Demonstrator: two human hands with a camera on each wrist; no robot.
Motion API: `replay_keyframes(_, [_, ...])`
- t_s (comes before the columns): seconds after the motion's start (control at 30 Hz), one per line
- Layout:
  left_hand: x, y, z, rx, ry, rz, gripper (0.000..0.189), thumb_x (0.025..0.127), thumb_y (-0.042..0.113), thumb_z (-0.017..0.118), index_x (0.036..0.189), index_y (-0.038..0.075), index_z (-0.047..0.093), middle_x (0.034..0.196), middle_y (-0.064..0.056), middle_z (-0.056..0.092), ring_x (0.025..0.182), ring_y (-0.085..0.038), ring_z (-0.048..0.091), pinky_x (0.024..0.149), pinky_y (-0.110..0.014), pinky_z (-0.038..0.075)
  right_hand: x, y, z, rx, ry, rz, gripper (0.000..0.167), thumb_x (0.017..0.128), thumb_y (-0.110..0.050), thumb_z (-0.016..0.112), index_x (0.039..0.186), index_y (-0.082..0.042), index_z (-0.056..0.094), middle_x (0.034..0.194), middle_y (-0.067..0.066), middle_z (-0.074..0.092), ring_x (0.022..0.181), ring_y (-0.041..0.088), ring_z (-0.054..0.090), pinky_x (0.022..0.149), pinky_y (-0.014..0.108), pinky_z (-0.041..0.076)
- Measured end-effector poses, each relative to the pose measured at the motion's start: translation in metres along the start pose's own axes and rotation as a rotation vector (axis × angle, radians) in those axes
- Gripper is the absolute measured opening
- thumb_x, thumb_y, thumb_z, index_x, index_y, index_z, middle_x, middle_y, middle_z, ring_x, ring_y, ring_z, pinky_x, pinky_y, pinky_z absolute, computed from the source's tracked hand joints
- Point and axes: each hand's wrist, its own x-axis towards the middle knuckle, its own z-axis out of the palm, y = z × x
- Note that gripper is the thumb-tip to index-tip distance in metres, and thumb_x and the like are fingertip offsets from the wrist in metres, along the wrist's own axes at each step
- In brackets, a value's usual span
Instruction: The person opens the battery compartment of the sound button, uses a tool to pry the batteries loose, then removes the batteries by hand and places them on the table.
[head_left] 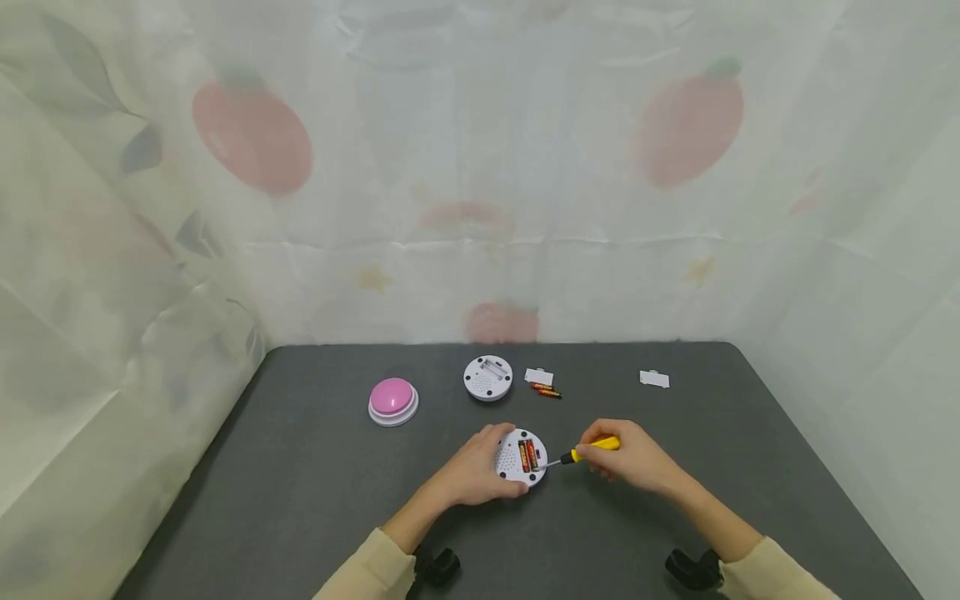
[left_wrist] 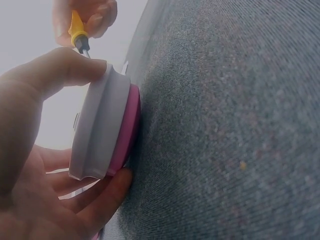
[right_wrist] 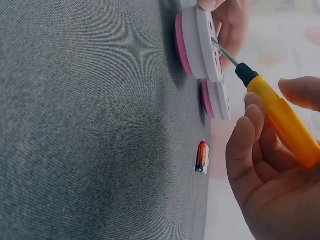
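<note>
My left hand grips a round white push-button device by its rim, pink dome facing down. Its battery compartment lies uncovered, with two red-and-black batteries side by side in it. A yellow-handled screwdriver is held in my right hand. The metal shaft points left, its tip right at the lower end of the batteries. In the left wrist view the thumb presses the white rim, with fingers under the pink dome. The right wrist view shows the yellow handle lying across the fingers.
Behind stands a second upturned white device with a bare battery compartment. Beside it are a white cover and two loose batteries. Another cover lies far right. A pink-topped button sits upright at left. Curtains enclose the grey table.
</note>
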Motion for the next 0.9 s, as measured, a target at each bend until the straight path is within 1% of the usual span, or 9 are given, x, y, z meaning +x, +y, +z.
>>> replay_keyframes(0.1, [0.001, -0.001, 0.0, 0.001, 0.003, 0.012, 0.091, 0.075, 0.049, 0.083, 0.148, 0.01, 0.044, 0.134, -0.007, 0.054, 0.112, -0.022, 0.051, 0.095, -0.044, 0.044, 0.001, 0.001, 0.0, -0.008, -0.016, -0.005, 0.017, 0.097, -0.029, 0.069, 0.1, -0.012, 0.071, 0.078, 0.004, 0.065, 0.063, 0.021, 0.061, 0.057, 0.035, 0.054])
replay_keyframes(0.2, [0.001, -0.001, 0.0, 0.002, 0.005, 0.021, 0.091, 0.075, 0.048, 0.083, 0.147, 0.008, 0.045, 0.134, -0.008, 0.054, 0.112, -0.022, 0.052, 0.096, -0.044, 0.044, 0.001, 0.004, 0.0, -0.035, -0.016, -0.031, 0.014, 0.097, -0.03, 0.07, 0.099, -0.016, 0.072, 0.078, 0.002, 0.066, 0.061, 0.02, 0.061, 0.057, 0.034, 0.054])
replay_keyframes(0.33, [0.001, -0.001, 0.0, 0.007, 0.008, 0.031, 0.091, 0.075, 0.048, 0.083, 0.147, 0.008, 0.045, 0.133, -0.008, 0.054, 0.112, -0.022, 0.052, 0.096, -0.043, 0.044, -0.002, 0.006, 0.002, -0.111, 0.039, -0.081, 0.006, 0.093, -0.026, 0.075, 0.098, -0.023, 0.072, 0.085, -0.004, 0.065, 0.068, 0.016, 0.058, 0.062, 0.03, 0.051])
replay_keyframes(0.47, [0.001, -0.001, -0.001, 0.009, 0.009, 0.035, 0.09, 0.075, 0.047, 0.083, 0.147, 0.008, 0.045, 0.133, -0.007, 0.054, 0.112, -0.022, 0.052, 0.096, -0.043, 0.044, -0.006, 0.009, 0.006, -0.174, 0.098, -0.118, 0.014, 0.089, -0.019, 0.079, 0.097, -0.026, 0.07, 0.092, -0.009, 0.065, 0.079, 0.014, 0.057, 0.072, 0.028, 0.049])
replay_keyframes(0.57, [0.0, 0.0, -0.001, 0.002, 0.01, 0.035, 0.091, 0.074, 0.046, 0.084, 0.147, 0.007, 0.045, 0.133, -0.008, 0.054, 0.111, -0.022, 0.052, 0.095, -0.042, 0.044, -0.007, 0.012, 0.007, -0.178, 0.113, -0.118, 0.017, 0.088, -0.017, 0.081, 0.097, -0.026, 0.069, 0.093, -0.009, 0.064, 0.081, 0.014, 0.057, 0.074, 0.029, 0.05])
replay_keyframes(0.63, [0.0, 0.0, -0.001, 0.0, 0.011, 0.034, 0.091, 0.074, 0.046, 0.084, 0.147, 0.007, 0.045, 0.132, -0.008, 0.055, 0.111, -0.022, 0.052, 0.095, -0.042, 0.044, -0.007, 0.013, 0.007, -0.162, 0.117, -0.103, 0.018, 0.087, -0.017, 0.081, 0.097, -0.026, 0.069, 0.093, -0.008, 0.064, 0.081, 0.015, 0.058, 0.073, 0.029, 0.05])
replay_keyframes(0.83, [0.0, 0.0, -0.001, -0.005, 0.018, 0.045, 0.09, 0.074, 0.045, 0.084, 0.146, 0.008, 0.046, 0.13, -0.007, 0.055, 0.11, -0.021, 0.052, 0.094, -0.041, 0.044, -0.005, 0.015, 0.002, -0.103, 0.113, -0.084, 0.015, 0.089, -0.018, 0.079, 0.1, -0.022, 0.069, 0.095, -0.002, 0.065, 0.077, 0.018, 0.06, 0.067, 0.03, 0.051])
replay_keyframes(0.9, [0.0, -0.001, 0.0, -0.006, 0.021, 0.052, 0.089, 0.073, 0.044, 0.084, 0.146, 0.007, 0.047, 0.129, -0.007, 0.055, 0.109, -0.021, 0.052, 0.093, -0.04, 0.044, -0.004, 0.014, 0.002, -0.103, 0.113, -0.083, 0.015, 0.089, -0.018, 0.079, 0.101, -0.02, 0.069, 0.096, -0.001, 0.065, 0.077, 0.018, 0.06, 0.067, 0.03, 0.052])
